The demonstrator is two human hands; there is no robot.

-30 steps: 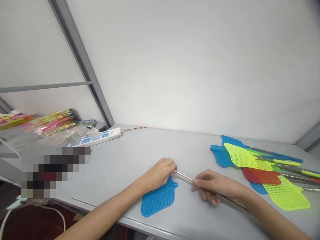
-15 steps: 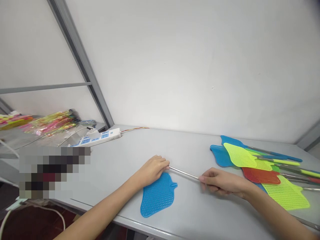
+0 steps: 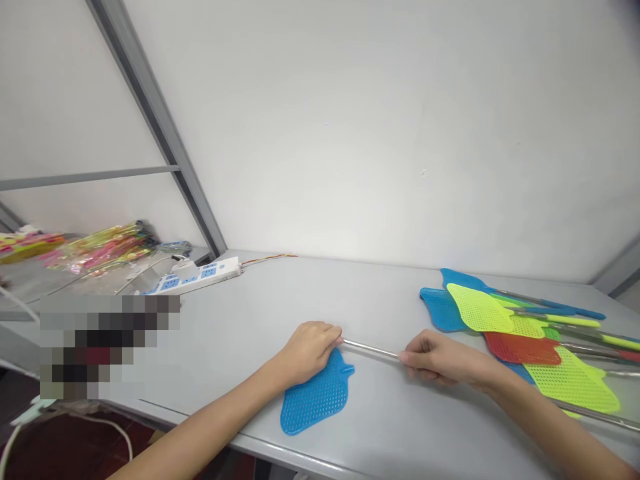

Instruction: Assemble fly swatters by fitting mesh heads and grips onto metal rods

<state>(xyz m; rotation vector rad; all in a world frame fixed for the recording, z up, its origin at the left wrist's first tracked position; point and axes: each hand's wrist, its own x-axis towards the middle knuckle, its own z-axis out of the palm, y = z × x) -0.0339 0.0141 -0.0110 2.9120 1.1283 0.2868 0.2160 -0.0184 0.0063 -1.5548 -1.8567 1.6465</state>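
A thin metal rod (image 3: 371, 349) stretches between my two hands just above the table. My left hand (image 3: 311, 348) is closed around its left end, fingers curled over it so that this end is hidden. Thumb and fingers of my right hand (image 3: 433, 360) pinch the rod's other end. Under and in front of my left hand lies a blue perforated fly swatter head (image 3: 315, 401), flat on the table, its short socket pointing right; the hand covers its upper left part.
Several fly swatters lie piled at right, among them a yellow one (image 3: 480, 309) and a red one (image 3: 523, 349). A white power strip (image 3: 220, 269) lies at the back left. Bagged colourful items (image 3: 107, 247) are further left. The grey table's front edge (image 3: 300, 460) runs below.
My left hand has shifted slightly toward me and to the right, nearer the right hand, so less of the rod shows between them. The blue swatter head stays in place.
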